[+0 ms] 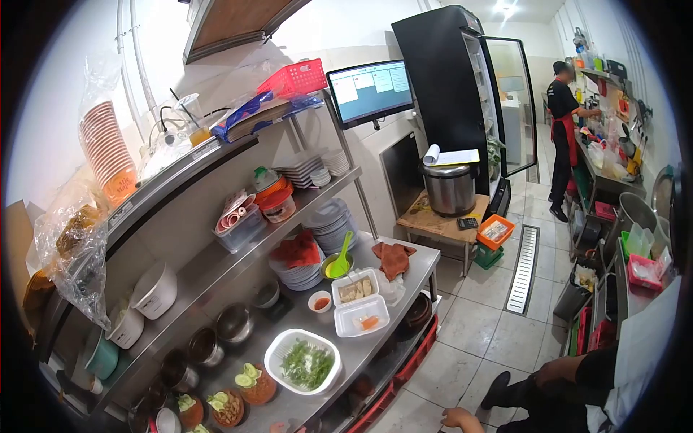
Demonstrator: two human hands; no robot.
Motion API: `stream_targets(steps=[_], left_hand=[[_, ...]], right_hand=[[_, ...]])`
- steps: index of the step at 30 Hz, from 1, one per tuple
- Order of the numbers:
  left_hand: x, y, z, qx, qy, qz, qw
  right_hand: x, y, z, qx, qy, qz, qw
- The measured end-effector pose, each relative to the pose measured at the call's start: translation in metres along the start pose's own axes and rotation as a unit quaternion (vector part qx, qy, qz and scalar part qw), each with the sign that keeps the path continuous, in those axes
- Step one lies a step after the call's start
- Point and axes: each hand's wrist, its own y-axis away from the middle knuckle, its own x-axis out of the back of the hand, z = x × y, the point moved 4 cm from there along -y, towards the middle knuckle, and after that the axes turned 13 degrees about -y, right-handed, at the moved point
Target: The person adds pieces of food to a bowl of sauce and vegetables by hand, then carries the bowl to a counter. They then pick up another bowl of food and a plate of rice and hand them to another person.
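My right hand shows in part at the bottom edge, over the tiled floor and to the right of the steel counter. Its visible fingers are loosely bent, with nothing seen in them. Only a sliver of my left hand appears at the bottom edge by the counter front, its fingers mostly cut off. Nearest to it are clay bowls of food topped with cucumber slices and a white tub of chopped greens. Beyond the tub lies an open white foam box holding dumpling-like pieces and a small orange-filled bag.
A small sauce cup, a bowl with a green ladle and a brown cloth sit on the counter. Shelves hold stacked plates. Another person's arm is close at right; a co-worker stands farther back.
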Motion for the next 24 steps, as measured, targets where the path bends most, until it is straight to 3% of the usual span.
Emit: stream_targets(steps=[1, 2, 4, 7, 9, 10, 11, 12, 13, 14, 15, 16, 17, 18, 20, 22, 23, 24], left_hand=[[-0.001, 0.002, 0.004, 0.050, 0.061, -0.020, 0.997], [0.001, -0.006, -0.013, -0.047, -0.051, 0.006, 0.998], [0.002, -0.021, -0.065, -0.236, -0.268, 0.054, 0.932], [0.002, -0.025, -0.070, -0.148, -0.373, -0.050, 0.915], [0.001, -0.036, -0.088, -0.066, -0.241, -0.035, 0.968], [-0.004, -0.053, -0.111, 0.012, -0.113, -0.061, 0.992], [-0.014, -0.065, -0.142, 0.162, 0.167, -0.091, 0.968], [-0.026, -0.083, -0.178, 0.289, 0.459, -0.112, 0.832], [-0.039, -0.094, -0.215, 0.356, 0.597, -0.116, 0.709], [-0.048, -0.098, -0.240, 0.381, 0.649, -0.122, 0.647], [-0.044, -0.075, -0.189, 0.366, 0.582, -0.103, 0.719], [-0.053, -0.071, -0.217, 0.340, 0.614, -0.199, 0.684], [-0.065, -0.060, -0.229, 0.285, 0.594, -0.169, 0.733], [-0.056, -0.041, -0.205, 0.305, 0.570, -0.097, 0.757], [-0.049, -0.023, -0.217, 0.373, 0.486, -0.111, 0.783], [-0.014, 0.005, -0.194, 0.365, 0.410, -0.071, 0.833], [-0.001, 0.016, -0.203, 0.362, 0.443, -0.023, 0.820], [0.013, 0.029, -0.213, 0.355, 0.473, 0.020, 0.806]], right_hand=[[-0.001, -0.001, 0.001, -0.001, -0.001, -0.010, 1.000], [-0.003, -0.003, 0.003, -0.002, 0.005, -0.013, 1.000], [-0.007, -0.004, 0.008, -0.001, 0.016, -0.022, 1.000], [0.003, -0.004, 0.014, -0.001, 0.042, -0.034, 0.999], [0.020, -0.005, 0.021, 0.000, 0.071, -0.042, 0.997], [0.031, -0.005, 0.027, -0.001, 0.094, -0.046, 0.994], [0.044, -0.006, 0.033, -0.001, 0.127, -0.055, 0.990], [0.062, -0.006, 0.040, 0.001, 0.175, -0.070, 0.982], [0.085, -0.007, 0.047, -0.002, 0.231, -0.090, 0.969], [0.110, -0.009, 0.049, -0.002, 0.293, -0.112, 0.949], [0.135, -0.013, 0.049, -0.002, 0.353, -0.133, 0.926], [0.155, -0.019, 0.043, -0.004, 0.413, -0.153, 0.898], [0.168, -0.029, 0.037, 0.000, 0.466, -0.175, 0.867], [0.176, -0.040, 0.032, 0.000, 0.516, -0.194, 0.834], [0.167, -0.056, 0.017, 0.010, 0.583, -0.221, 0.782], [0.161, -0.075, 0.029, 0.057, 0.631, -0.198, 0.748], [0.157, -0.088, 0.038, 0.079, 0.653, -0.184, 0.730], [0.135, -0.095, 0.029, 0.092, 0.623, -0.172, 0.758]])
